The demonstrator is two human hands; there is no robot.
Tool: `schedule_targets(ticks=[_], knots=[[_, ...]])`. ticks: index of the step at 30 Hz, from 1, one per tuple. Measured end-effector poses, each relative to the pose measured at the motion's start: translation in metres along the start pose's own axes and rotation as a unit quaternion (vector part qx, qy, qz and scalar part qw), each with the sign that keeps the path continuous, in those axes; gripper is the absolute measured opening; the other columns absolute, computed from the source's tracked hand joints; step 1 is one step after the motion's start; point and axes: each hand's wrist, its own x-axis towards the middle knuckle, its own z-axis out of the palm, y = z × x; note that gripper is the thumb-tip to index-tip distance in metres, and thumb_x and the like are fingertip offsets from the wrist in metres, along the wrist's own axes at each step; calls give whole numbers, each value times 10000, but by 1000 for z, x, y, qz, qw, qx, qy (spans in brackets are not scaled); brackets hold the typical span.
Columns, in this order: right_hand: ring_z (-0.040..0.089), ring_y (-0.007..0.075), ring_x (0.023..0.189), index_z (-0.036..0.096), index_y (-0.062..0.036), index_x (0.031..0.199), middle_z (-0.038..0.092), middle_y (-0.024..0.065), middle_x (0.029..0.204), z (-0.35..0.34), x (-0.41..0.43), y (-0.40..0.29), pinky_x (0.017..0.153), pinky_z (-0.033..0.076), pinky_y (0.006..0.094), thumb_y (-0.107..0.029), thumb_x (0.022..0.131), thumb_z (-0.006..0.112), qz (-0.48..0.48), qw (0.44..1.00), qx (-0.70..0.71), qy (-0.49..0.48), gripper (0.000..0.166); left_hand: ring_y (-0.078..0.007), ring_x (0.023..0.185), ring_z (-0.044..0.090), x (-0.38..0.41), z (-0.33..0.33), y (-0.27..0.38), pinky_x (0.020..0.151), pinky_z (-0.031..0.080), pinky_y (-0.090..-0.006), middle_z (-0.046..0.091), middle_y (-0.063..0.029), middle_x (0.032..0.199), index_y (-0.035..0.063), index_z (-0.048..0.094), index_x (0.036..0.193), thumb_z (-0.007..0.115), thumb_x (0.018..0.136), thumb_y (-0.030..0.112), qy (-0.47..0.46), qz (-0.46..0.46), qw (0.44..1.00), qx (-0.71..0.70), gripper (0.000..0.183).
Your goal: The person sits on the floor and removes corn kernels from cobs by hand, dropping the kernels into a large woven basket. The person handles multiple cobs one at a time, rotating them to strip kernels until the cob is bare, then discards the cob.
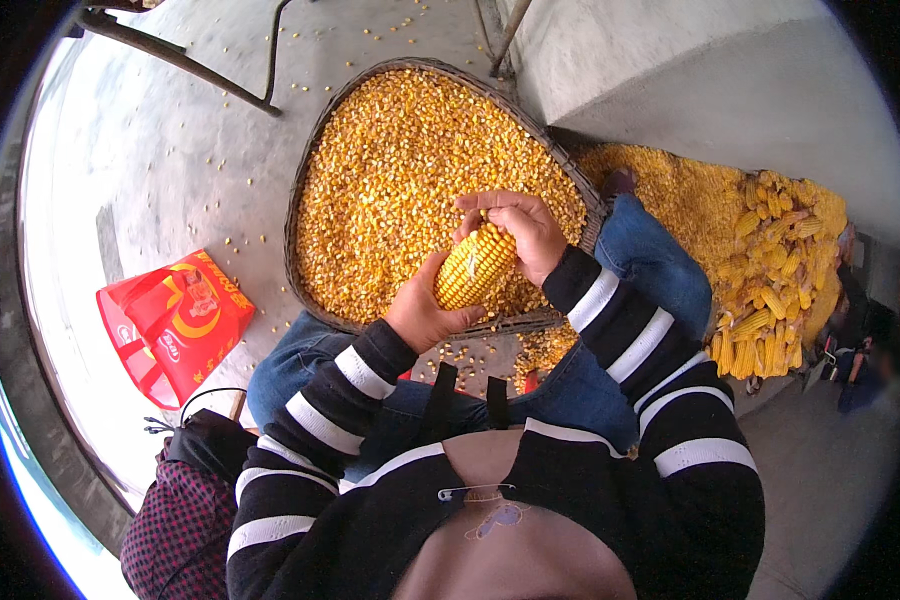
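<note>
Above a woven basket (298, 196) filled with loose yellow corn kernels (412, 157), both hands are on one ear of corn (474, 266). My left hand (427, 304) grips its lower end, thumb along the side and fingers hidden beneath. At the upper end, my right hand (521, 225) touches the ear with its thumb and bent fingers, while the index finger reaches out to the left. The ear is tilted and covered in rows of kernels, with a small pale patch on its side.
A red bag (176, 322) with printing stands at the left. Corn cobs (772, 300) lie on a heap of kernels (645, 180) at the right, by a concrete wall (720, 67). Metal legs (195, 71) stand at the top left. Kernels dot the floor. A patterned bundle (184, 517) is at lower left.
</note>
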Motion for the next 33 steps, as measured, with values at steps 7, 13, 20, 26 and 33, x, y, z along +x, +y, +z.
schedule_targets(ticks=[7,13,20,26,33], knots=[[585,158,879,570,4,1113,619,78,896,2,-2,-6,852,450,314,-130,862,491,-17,992,-104,-63,295,-168,908,586,1,-10,5,804,477,-286,589,-110,998,-36,389,1193,778,667,131,-24,-29,999,-22,675],[586,168,879,579,23,1088,624,91,893,-2,-1,9,859,441,310,-116,869,467,-5,1000,17,-25,282,-250,849,620,1,-10,-11,751,491,-325,613,-182,927,-30,405,1176,791,633,240,24,15,991,128,718],[576,170,933,582,3,1077,629,88,919,-1,-2,-1,867,435,303,-157,892,504,8,998,-9,-55,257,-199,850,623,-2,-13,12,754,498,-298,615,-145,940,-26,418,1161,789,652,176,23,10,973,230,662],[585,170,913,599,5,1057,630,86,922,-5,-2,3,851,438,289,-149,889,498,-18,998,-42,-48,249,-212,822,630,2,-15,-6,743,500,-311,619,-144,898,-4,423,1166,802,623,205,11,41,988,149,694],[585,166,892,601,33,1043,630,93,900,-1,-4,10,863,430,290,-40,823,461,31,999,-20,11,270,-285,820,638,-1,-14,15,724,508,-339,619,-180,883,22,426,1169,798,614,249,44,34,927,372,705]])
